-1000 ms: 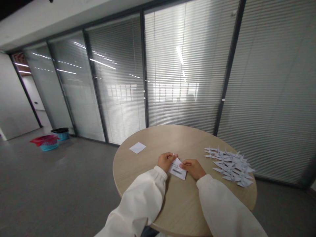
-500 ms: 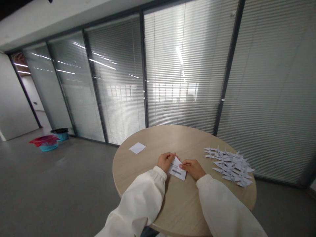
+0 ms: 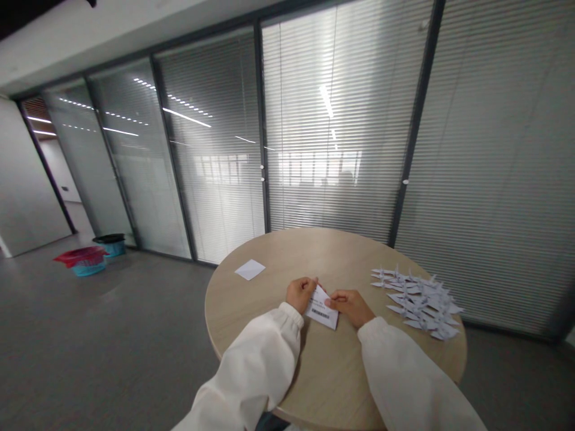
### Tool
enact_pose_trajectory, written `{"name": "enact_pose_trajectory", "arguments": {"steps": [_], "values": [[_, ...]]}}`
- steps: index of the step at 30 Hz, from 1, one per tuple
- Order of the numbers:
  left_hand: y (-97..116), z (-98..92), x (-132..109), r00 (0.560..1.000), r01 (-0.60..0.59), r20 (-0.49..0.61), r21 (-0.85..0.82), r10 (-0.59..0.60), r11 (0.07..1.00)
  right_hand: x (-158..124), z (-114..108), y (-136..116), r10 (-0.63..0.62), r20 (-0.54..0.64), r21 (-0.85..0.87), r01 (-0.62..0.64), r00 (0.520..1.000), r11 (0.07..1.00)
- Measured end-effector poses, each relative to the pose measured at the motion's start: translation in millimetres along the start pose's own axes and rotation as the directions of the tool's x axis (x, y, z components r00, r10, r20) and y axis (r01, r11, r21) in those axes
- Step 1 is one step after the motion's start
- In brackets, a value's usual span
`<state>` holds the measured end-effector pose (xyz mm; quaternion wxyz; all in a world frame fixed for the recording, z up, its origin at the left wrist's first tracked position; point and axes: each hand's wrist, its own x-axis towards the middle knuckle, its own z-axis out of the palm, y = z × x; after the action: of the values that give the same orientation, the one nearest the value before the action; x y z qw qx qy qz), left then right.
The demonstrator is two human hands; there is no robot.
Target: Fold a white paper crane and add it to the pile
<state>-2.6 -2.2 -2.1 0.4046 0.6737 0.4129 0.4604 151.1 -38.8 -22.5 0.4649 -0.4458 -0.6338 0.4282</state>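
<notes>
Well, the left hand [image 3: 300, 294] and the right hand [image 3: 351, 307] are both closed on a small folded white paper [image 3: 321, 307], holding it between them at the near middle of the table. The left fingers [image 3: 309, 285] curl over its upper left end, while the right thumb and fingertips pinch its right edge. Whether its lower edge rests on the wood, I cannot tell. A black barcode [image 3: 320, 313] is printed on the paper, with lines of print too small to read.

Gathered cuffs finish the white left sleeve [image 3: 256, 365] and right sleeve [image 3: 404, 377], and both forearms lie over the near edge of the round pale wood table [image 3: 274, 251].

Off to the left, well apart from the hands, a loose white paper square [image 3: 250, 269] lies flat. To the right, just past the right hand, a heap of pale folded paper cranes [image 3: 417, 302] sits overlapped on the tabletop, some of its points reaching toward the table's edge.

Beyond the table stands a glass partition [image 3: 336, 149] with slatted blinds and dark frames. On the grey floor [image 3: 112, 335] at the far left, a blue basket with a red rim [image 3: 81, 266] sits near a black-topped blue bin [image 3: 110, 245] by the glass.
</notes>
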Motion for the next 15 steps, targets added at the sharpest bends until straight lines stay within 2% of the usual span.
{"name": "enact_pose_trajectory", "arguments": {"steps": [6,10,15], "values": [[-3.0,2.0,2.2,0.999,0.021,0.047,0.005,-0.022,1.0,0.9,-1.9,4.8,0.003,-0.061,-0.034,-0.005,0.998,0.999],[-6.9,3.7,3.2,0.99,0.066,0.131,-0.086,-0.054,0.994,1.4,-2.6,5.5,0.007,-0.076,-0.049,-0.011,0.997,0.999],[-5.2,4.6,1.0,0.992,0.06,0.116,-0.123,-0.046,0.991,0.2,-2.4,2.5,0.008,-0.04,-0.009,-0.009,0.999,1.0]]}}
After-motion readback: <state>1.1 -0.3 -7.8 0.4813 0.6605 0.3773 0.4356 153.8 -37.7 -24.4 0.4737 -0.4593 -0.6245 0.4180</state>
